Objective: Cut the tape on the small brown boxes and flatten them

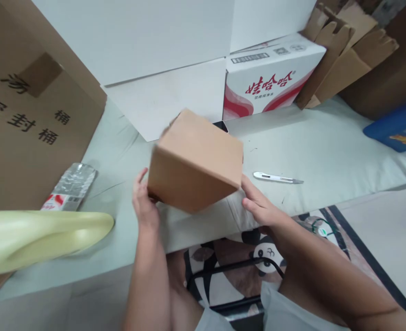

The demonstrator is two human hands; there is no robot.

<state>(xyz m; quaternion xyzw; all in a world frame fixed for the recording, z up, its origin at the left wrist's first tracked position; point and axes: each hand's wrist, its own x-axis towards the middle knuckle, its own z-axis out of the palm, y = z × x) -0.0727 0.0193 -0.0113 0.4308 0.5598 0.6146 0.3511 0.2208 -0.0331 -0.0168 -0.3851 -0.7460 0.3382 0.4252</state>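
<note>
A small brown cardboard box (198,158) is held tilted above the pale cloth-covered surface (327,138). My left hand (145,202) grips its lower left side, with some fingers hidden behind the cardboard. At the lower right corner, my right hand (256,202) holds the box between fingers and thumb. To the right of the box lies a white utility knife (278,178). Behind the box a dark object (221,126) shows only in part.
White cardboard panels (168,99) and a white-and-red carton (272,80) stand at the back. A large brown carton (34,115) rises at the left, near a crumpled silver wrapper (74,184) and a pale yellow object (51,236). Cut cardboard (347,59) and a blue item (399,126) are right.
</note>
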